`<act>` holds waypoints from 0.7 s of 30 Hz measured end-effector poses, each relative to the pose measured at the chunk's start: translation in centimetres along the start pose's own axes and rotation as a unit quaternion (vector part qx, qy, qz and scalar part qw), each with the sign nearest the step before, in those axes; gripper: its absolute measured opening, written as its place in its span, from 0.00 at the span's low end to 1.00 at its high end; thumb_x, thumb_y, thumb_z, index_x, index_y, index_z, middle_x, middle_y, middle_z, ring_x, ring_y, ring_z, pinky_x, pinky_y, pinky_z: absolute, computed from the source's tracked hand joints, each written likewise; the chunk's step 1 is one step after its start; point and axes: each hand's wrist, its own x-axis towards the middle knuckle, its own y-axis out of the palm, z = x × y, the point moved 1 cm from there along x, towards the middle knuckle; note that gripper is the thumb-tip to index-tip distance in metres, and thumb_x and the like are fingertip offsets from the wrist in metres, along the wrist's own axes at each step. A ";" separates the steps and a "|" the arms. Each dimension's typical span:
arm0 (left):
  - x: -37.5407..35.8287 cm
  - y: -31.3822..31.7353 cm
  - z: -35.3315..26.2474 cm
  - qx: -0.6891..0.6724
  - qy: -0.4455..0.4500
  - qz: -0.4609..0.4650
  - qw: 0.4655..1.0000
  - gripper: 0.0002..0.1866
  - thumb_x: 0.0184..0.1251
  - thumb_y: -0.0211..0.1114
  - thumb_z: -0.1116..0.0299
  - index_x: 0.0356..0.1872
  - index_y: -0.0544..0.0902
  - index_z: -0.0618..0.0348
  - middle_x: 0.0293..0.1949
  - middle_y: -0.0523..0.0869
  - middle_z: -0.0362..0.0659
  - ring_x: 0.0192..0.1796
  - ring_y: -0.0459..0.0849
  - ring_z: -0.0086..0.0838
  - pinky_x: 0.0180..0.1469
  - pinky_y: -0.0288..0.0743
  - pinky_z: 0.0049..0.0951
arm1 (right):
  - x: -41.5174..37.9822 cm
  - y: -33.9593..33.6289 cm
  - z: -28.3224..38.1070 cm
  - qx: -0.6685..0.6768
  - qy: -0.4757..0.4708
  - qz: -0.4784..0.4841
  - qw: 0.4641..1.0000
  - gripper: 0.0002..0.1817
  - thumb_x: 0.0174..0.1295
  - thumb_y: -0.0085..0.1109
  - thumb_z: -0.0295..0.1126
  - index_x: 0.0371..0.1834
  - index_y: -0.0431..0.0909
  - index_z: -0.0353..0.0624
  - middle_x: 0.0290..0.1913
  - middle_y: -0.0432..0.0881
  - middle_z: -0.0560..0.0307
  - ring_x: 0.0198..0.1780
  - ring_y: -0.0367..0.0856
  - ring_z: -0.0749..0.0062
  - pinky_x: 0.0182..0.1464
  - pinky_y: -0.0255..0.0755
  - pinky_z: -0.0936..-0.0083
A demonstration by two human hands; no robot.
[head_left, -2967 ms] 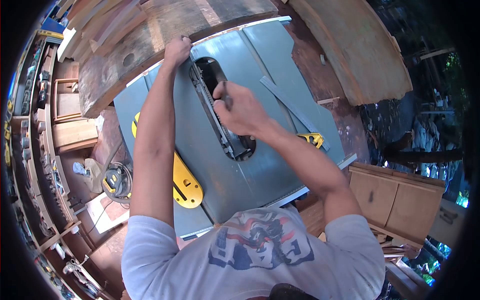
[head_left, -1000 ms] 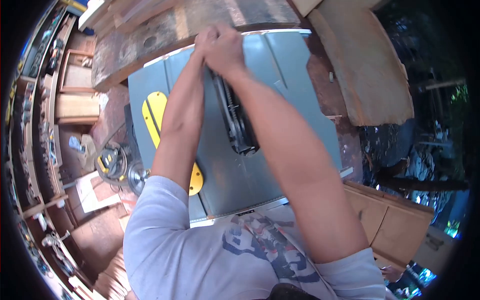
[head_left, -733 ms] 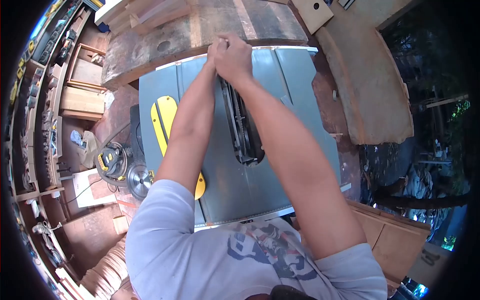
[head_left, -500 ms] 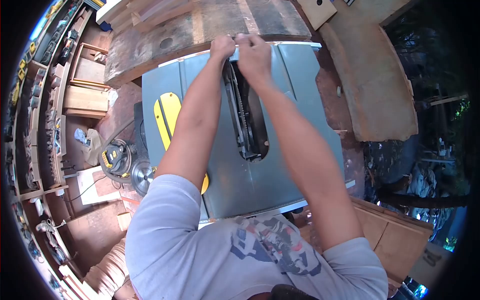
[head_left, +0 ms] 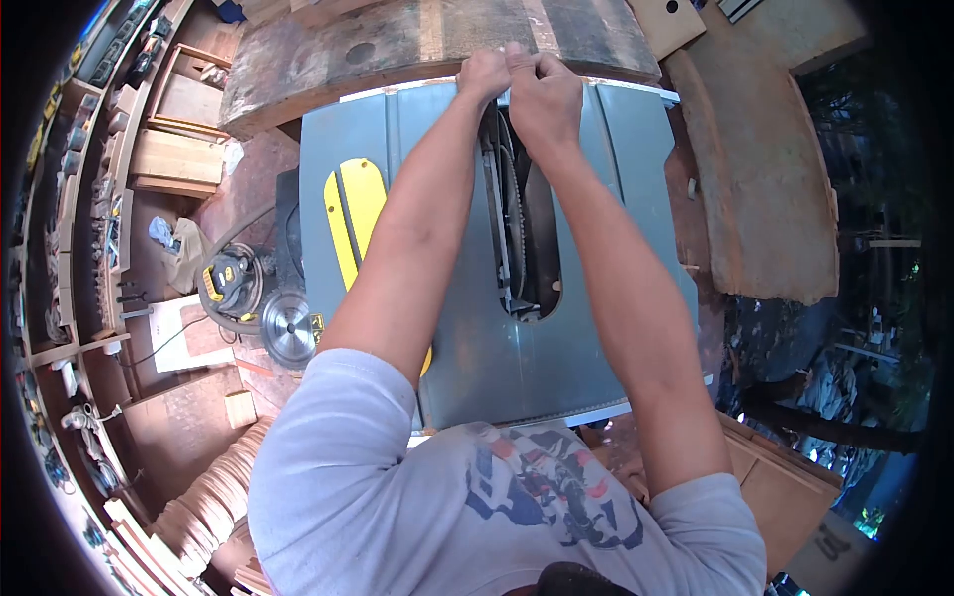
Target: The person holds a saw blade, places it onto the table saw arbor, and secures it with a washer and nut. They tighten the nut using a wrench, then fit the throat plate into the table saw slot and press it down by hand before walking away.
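Note:
A grey table saw (head_left: 467,382) fills the middle, its long throat opening (head_left: 542,298) uncovered. Inside the opening stands a toothed saw blade (head_left: 520,214), seen nearly edge-on. At the far end of this opening, my left hand (head_left: 483,75) is closed, knuckles up. Right beside it my right hand (head_left: 545,97) is closed too, thumb and fingers pinched together. Whatever the fingers grip there is too small or hidden to make out. A yellow throat plate (head_left: 364,199) lies on the saw top, left of the opening and partly behind my left forearm.
A thick wooden bench (head_left: 298,79) borders the saw's far edge. To the left are a round saw blade (head_left: 290,326), a yellow-and-black power tool (head_left: 231,283) and shelves (head_left: 75,228) of tools. A large wooden slab (head_left: 760,199) lies at the right.
The camera view has shifted, so the saw and bench sit farther right in the picture. Both hands stay together at the opening's far end, still closed.

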 end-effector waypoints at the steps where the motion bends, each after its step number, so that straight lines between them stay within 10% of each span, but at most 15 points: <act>1: -0.2 0.1 0.0 -0.003 0.007 0.007 1.000 0.31 0.74 0.51 0.43 0.55 0.84 0.64 0.59 0.83 0.61 0.64 0.80 0.56 0.65 0.74 0.50 | 0.0 -0.1 -0.1 -0.019 -0.011 -0.003 1.000 0.25 0.70 0.63 0.47 0.25 0.80 0.33 0.19 0.77 0.55 0.25 0.70 0.75 0.30 0.68 0.69; 7: 1.6 0.7 2.2 -0.059 0.054 0.020 0.997 0.33 0.73 0.49 0.37 0.54 0.85 0.57 0.57 0.84 0.61 0.63 0.80 0.57 0.63 0.74 0.51 | 0.2 -0.1 0.1 -0.071 -0.076 -0.039 0.994 0.23 0.65 0.66 0.44 0.23 0.78 0.33 0.22 0.81 0.42 0.26 0.82 0.49 0.34 0.74 0.58; 21: 3.2 2.2 4.1 0.003 0.087 0.018 0.996 0.28 0.75 0.48 0.44 0.55 0.83 0.55 0.54 0.85 0.60 0.59 0.81 0.58 0.61 0.73 0.53 | 2.2 1.9 -1.6 -0.125 -0.058 -0.022 0.990 0.18 0.64 0.61 0.40 0.29 0.84 0.31 0.30 0.85 0.31 0.37 0.87 0.38 0.47 0.78 0.53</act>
